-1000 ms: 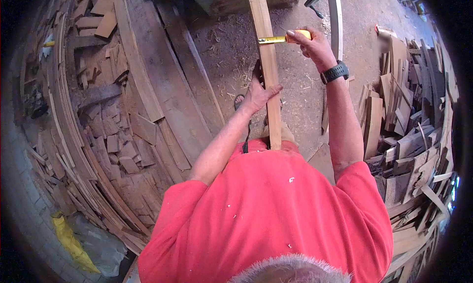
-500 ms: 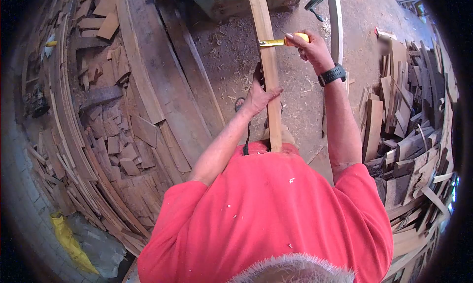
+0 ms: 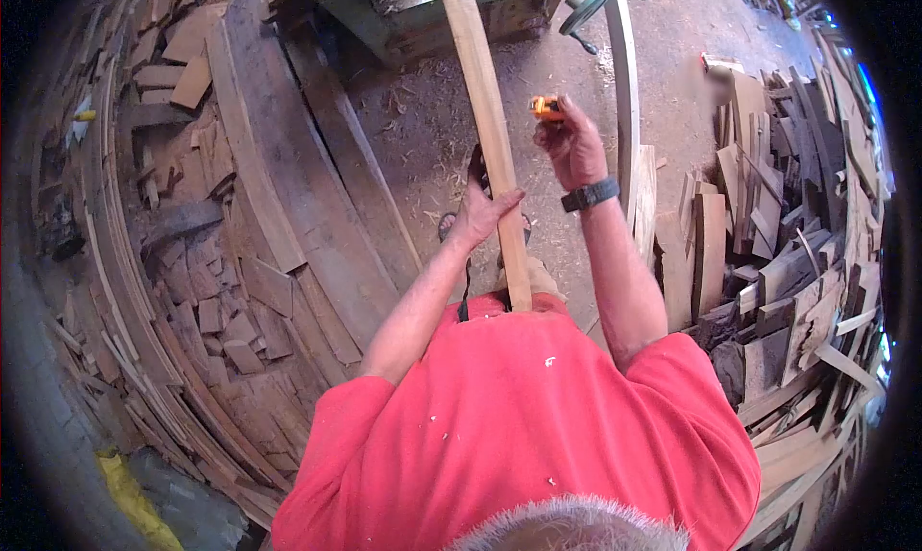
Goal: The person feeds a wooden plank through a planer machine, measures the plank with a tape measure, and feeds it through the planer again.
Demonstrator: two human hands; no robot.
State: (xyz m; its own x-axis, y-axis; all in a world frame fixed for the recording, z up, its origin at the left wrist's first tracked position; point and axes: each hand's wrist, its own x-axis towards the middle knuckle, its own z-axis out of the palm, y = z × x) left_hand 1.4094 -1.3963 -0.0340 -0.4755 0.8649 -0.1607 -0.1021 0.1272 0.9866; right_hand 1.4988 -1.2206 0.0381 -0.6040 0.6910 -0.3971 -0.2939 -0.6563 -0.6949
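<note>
A long, pale wooden plank (image 3: 490,119) runs from near my waist up past the top edge of the view. My left hand (image 3: 485,210) grips it around its lower part, with the thumb across the top face and the fingers hidden on the far side. To the right of the plank, my right hand (image 3: 573,148) is closed on a yellow-orange tape measure (image 3: 546,108), held up clear of the wood. No blade shows stretched over the plank. A dark watch (image 3: 591,195) sits on the right wrist.
A green machine (image 3: 423,23) with a handwheel (image 3: 586,11) stands ahead. One pale upright board (image 3: 624,100) is right of my right hand. Offcuts (image 3: 240,340) and long boards (image 3: 336,215) lie on the left; stacked scrap wood (image 3: 768,263) fills the right. Shavings litter the floor.
The tape blade that lay across the plank is no longer out. My right hand has drawn the tape measure away from the wood, lower and toward me. My left hand still grips the plank.
</note>
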